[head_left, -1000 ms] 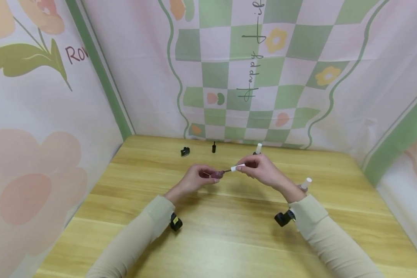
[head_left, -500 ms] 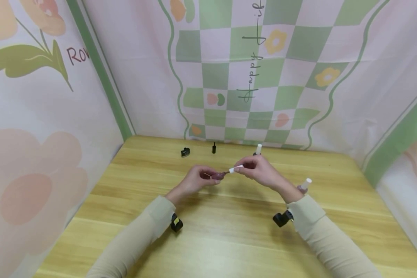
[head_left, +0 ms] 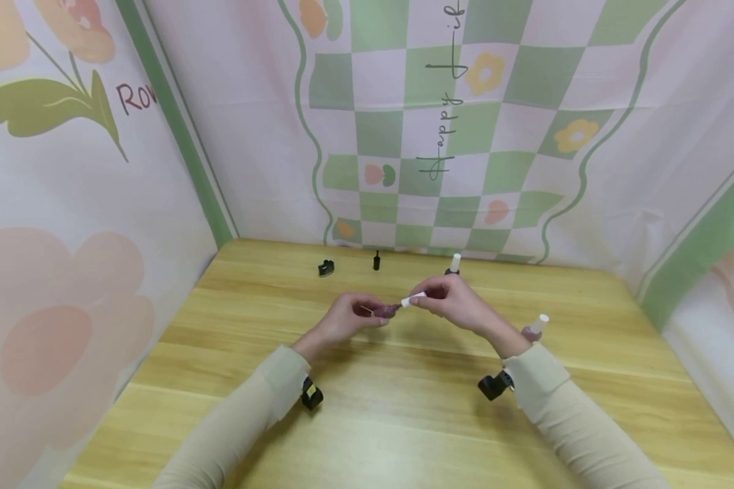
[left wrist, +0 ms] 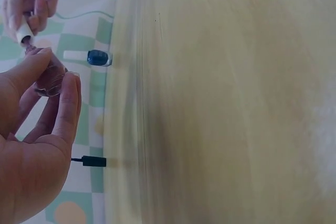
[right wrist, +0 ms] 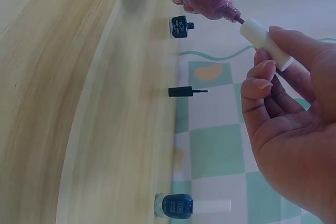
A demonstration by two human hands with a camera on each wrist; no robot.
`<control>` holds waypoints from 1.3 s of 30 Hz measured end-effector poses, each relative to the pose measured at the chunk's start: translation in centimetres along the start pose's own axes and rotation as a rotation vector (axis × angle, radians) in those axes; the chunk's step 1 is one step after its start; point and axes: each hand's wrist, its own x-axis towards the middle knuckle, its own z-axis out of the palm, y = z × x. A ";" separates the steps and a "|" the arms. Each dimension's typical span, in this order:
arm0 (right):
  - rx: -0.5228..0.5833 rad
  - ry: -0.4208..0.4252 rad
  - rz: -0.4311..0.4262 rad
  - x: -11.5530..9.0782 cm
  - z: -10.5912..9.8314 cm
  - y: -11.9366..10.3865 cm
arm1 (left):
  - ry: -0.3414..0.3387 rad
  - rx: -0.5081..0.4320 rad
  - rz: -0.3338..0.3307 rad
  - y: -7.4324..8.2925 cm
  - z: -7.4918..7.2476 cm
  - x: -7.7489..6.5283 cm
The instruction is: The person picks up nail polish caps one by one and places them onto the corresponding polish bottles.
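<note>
- left hand [head_left: 342,319] grips purple bottle [right wrist: 206,1], tilted above table [head_left: 379,421]
- right hand [head_left: 454,303] pinches white cap [right wrist: 264,43], brush [right wrist: 240,20] partly inside
- likely inserting or drawing out brush; next move needs cap aligned

A wood-grained table [head_left: 367,428] is carrying an uncapped dark bottle [right wrist: 179,27], a brush-up black cap [right wrist: 180,92], a white-capped blue bottle [right wrist: 177,206] and, farther right, a white-capped mauve bottle [head_left: 532,333]

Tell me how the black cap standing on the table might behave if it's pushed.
The black cap would probably tip easily, being tall and narrow. Once down, it may roll, since its sides look rounded. Its thin brush looks apt to bend if pressed.
</note>
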 end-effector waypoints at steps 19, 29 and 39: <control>0.012 -0.026 -0.025 0.0 0.5 -0.2 | -0.014 -0.001 0.004 0.3 0.3 0.0; -0.001 -0.036 -0.031 0.2 0.9 -0.1 | -0.040 -0.030 0.012 0.2 0.4 0.1; -0.013 -0.037 -0.015 0.0 0.4 -0.3 | -0.026 -0.041 -0.009 0.2 0.4 -0.1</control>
